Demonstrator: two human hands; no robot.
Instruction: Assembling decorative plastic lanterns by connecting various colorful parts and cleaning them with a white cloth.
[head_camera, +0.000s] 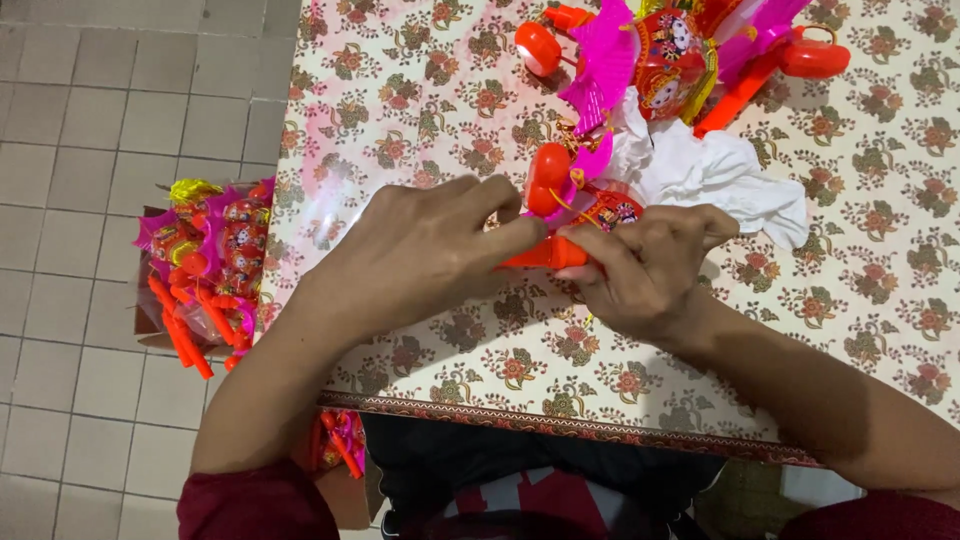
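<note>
Held between both hands over the floral-patterned cloth worktop: orange plastic stick-handled toy lantern, long axis lying left to right, round orange knob and printed disc just above the fingers. Left hand closed narrow on the stick's left part, right hand pinched on its right end, about equally near. Beyond, crumpled white cloth, pink and orange finished lanterns; to the left on tiled floor, boxed pile of similar lanterns.

Orange toy, floral tablecloth
</note>
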